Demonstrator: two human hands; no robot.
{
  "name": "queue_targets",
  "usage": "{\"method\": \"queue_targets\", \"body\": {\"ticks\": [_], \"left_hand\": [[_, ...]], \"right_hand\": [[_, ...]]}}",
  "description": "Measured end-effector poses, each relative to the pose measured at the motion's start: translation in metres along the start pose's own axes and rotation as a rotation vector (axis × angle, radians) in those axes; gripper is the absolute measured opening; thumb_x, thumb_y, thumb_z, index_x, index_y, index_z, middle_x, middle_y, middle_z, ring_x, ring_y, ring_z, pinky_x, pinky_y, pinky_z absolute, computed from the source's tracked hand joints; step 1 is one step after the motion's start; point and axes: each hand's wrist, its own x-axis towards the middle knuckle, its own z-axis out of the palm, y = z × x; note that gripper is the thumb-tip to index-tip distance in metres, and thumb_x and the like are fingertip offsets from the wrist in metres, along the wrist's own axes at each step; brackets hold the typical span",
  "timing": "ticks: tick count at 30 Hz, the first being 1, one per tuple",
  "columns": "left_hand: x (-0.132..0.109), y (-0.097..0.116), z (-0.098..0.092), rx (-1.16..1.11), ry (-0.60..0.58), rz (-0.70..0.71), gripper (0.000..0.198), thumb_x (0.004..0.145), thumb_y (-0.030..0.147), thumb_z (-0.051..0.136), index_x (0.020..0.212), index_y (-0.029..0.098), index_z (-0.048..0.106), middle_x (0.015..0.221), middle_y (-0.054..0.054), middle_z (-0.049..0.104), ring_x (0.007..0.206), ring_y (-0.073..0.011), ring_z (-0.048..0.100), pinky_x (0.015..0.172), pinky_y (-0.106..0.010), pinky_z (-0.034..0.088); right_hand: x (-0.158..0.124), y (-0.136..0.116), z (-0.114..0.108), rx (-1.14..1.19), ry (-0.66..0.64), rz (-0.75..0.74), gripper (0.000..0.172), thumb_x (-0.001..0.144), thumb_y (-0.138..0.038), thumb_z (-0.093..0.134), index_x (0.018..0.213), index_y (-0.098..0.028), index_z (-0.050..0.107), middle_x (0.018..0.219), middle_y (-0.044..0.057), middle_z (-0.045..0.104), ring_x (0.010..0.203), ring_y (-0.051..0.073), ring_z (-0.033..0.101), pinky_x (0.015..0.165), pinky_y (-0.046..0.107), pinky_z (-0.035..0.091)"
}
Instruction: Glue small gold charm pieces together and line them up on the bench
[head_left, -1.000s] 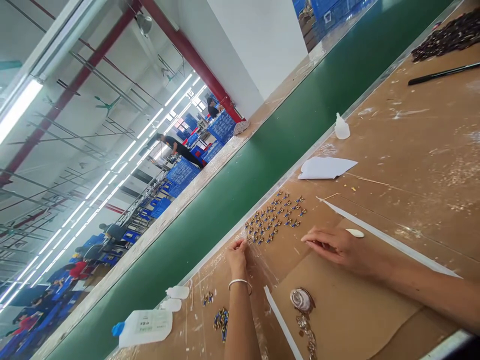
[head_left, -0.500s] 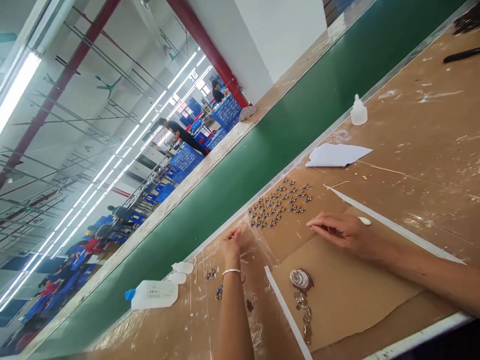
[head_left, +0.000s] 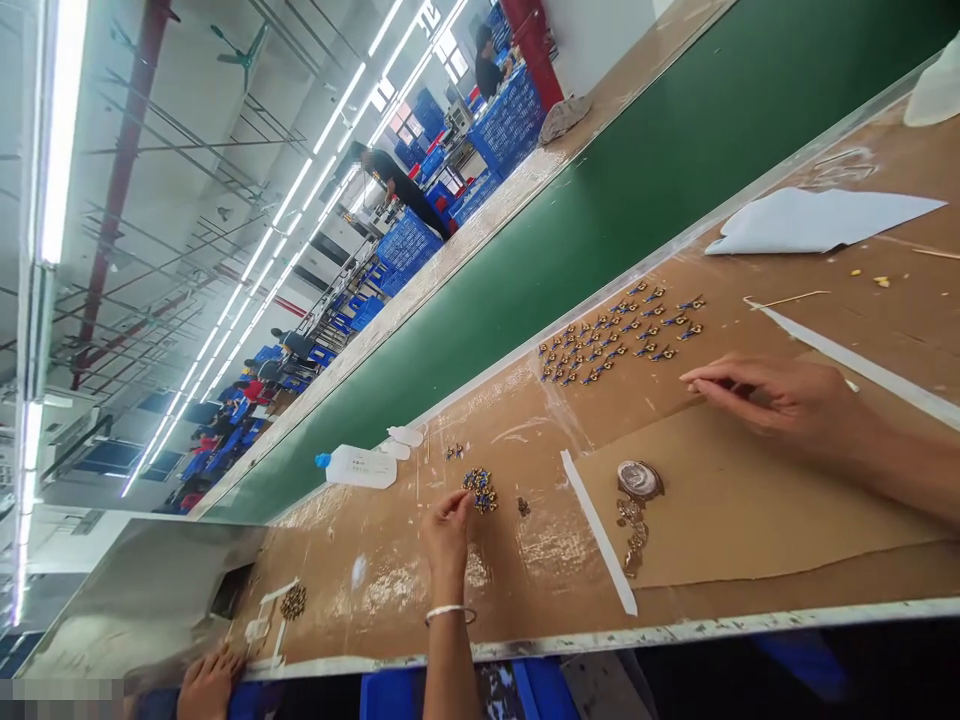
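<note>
The left hand (head_left: 448,535), fingers bunched, is at the near-left edge of a blue-and-gold heap (head_left: 481,490); the right hand (head_left: 784,397), half-curled, is farther right. Whether either grips anything I cannot tell. Similar pieces (head_left: 616,351) lie spread beyond, between them.

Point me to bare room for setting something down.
Bare: the cardboard sheet, right of the brownish lump and nearer than the right hand; also the green belt beyond the rows of small pieces. Crowded: those rows, and the pile beside the left hand.
</note>
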Motion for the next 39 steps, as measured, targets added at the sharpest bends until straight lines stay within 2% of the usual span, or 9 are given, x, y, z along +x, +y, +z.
{"method": "queue_targets", "body": {"ticks": [2, 4, 10, 15, 18, 21, 25, 29, 39], "left_hand": [[-0.015, -0.005, 0.002, 0.047, -0.038, 0.073, 0.019, 0.081, 0.041, 0.061, 0.081, 0.023, 0.069, 0.078, -0.004, 0.069, 0.075, -0.0202, 0.063, 0.067, -0.038, 0.054], [-0.026, -0.009, 0.003, 0.092, -0.059, 0.145, 0.012, 0.079, 0.037, 0.063, 0.076, 0.027, 0.069, 0.071, -0.002, 0.069, 0.071, -0.0218, 0.064, 0.064, -0.040, 0.053], [-0.034, -0.011, 0.010, 0.201, -0.056, 0.322, 0.012, 0.082, 0.030, 0.058, 0.086, 0.034, 0.069, 0.075, -0.001, 0.069, 0.068, -0.0209, 0.063, 0.064, -0.042, 0.053], [-0.034, -0.004, 0.014, 0.262, -0.073, 0.419, 0.015, 0.083, 0.032, 0.055, 0.081, 0.031, 0.069, 0.073, -0.002, 0.066, 0.067, -0.0195, 0.063, 0.060, -0.036, 0.052], [-0.037, 0.001, 0.012, 0.283, -0.098, 0.458, 0.013, 0.082, 0.034, 0.058, 0.077, 0.031, 0.069, 0.073, -0.002, 0.065, 0.067, -0.0200, 0.062, 0.059, -0.036, 0.052], [-0.039, 0.007, 0.013, 0.299, -0.115, 0.484, 0.012, 0.082, 0.034, 0.057, 0.081, 0.031, 0.070, 0.077, -0.003, 0.065, 0.072, -0.0212, 0.062, 0.063, -0.038, 0.051], [-0.041, 0.016, 0.019, 0.311, -0.161, 0.514, 0.014, 0.083, 0.032, 0.056, 0.086, 0.034, 0.070, 0.080, -0.003, 0.066, 0.078, -0.0224, 0.061, 0.069, -0.040, 0.051], [-0.040, 0.021, 0.024, 0.317, -0.200, 0.536, 0.017, 0.085, 0.032, 0.054, 0.085, 0.034, 0.071, 0.080, -0.004, 0.067, 0.077, -0.0219, 0.060, 0.067, -0.039, 0.050], [-0.039, 0.027, 0.027, 0.370, -0.201, 0.597, 0.023, 0.088, 0.028, 0.050, 0.085, 0.021, 0.072, 0.080, -0.004, 0.066, 0.078, -0.0174, 0.060, 0.069, -0.030, 0.047]], "right_hand": [[0.001, -0.002, -0.001, -0.024, 0.000, -0.002, 0.015, 0.088, -0.025, 0.051, 0.081, -0.019, 0.064, 0.072, -0.001, 0.066, 0.052, 0.006, 0.055, 0.044, 0.015, 0.042], [0.001, -0.003, -0.002, -0.051, -0.004, -0.004, 0.017, 0.088, -0.026, 0.051, 0.081, -0.018, 0.064, 0.071, -0.001, 0.067, 0.053, 0.006, 0.056, 0.043, 0.015, 0.042], [0.002, -0.004, -0.004, -0.071, -0.010, -0.002, 0.019, 0.088, -0.026, 0.049, 0.079, -0.018, 0.064, 0.069, 0.000, 0.067, 0.049, 0.006, 0.054, 0.039, 0.016, 0.039], [0.002, -0.005, -0.004, -0.042, -0.015, 0.016, 0.017, 0.087, -0.023, 0.050, 0.080, -0.017, 0.064, 0.071, 0.001, 0.067, 0.053, 0.006, 0.056, 0.043, 0.015, 0.042], [0.000, -0.003, -0.003, -0.035, -0.019, 0.030, 0.015, 0.086, -0.021, 0.052, 0.080, -0.017, 0.064, 0.070, 0.001, 0.066, 0.052, 0.006, 0.054, 0.042, 0.016, 0.041], [-0.001, 0.000, -0.002, -0.018, -0.012, 0.030, 0.013, 0.086, -0.020, 0.053, 0.080, -0.016, 0.065, 0.071, 0.001, 0.066, 0.053, 0.007, 0.054, 0.044, 0.017, 0.042], [-0.001, 0.001, -0.002, -0.026, -0.020, 0.035, 0.013, 0.086, -0.019, 0.053, 0.081, -0.016, 0.065, 0.073, 0.002, 0.067, 0.055, 0.007, 0.055, 0.047, 0.018, 0.044], [-0.001, 0.000, -0.002, 0.000, -0.022, 0.051, 0.012, 0.086, -0.019, 0.053, 0.081, -0.017, 0.064, 0.074, 0.002, 0.068, 0.057, 0.008, 0.057, 0.047, 0.018, 0.044], [-0.001, -0.001, -0.003, 0.002, -0.058, 0.109, 0.015, 0.089, -0.027, 0.049, 0.083, -0.023, 0.062, 0.073, 0.002, 0.066, 0.057, 0.012, 0.056, 0.046, 0.024, 0.042]]}}
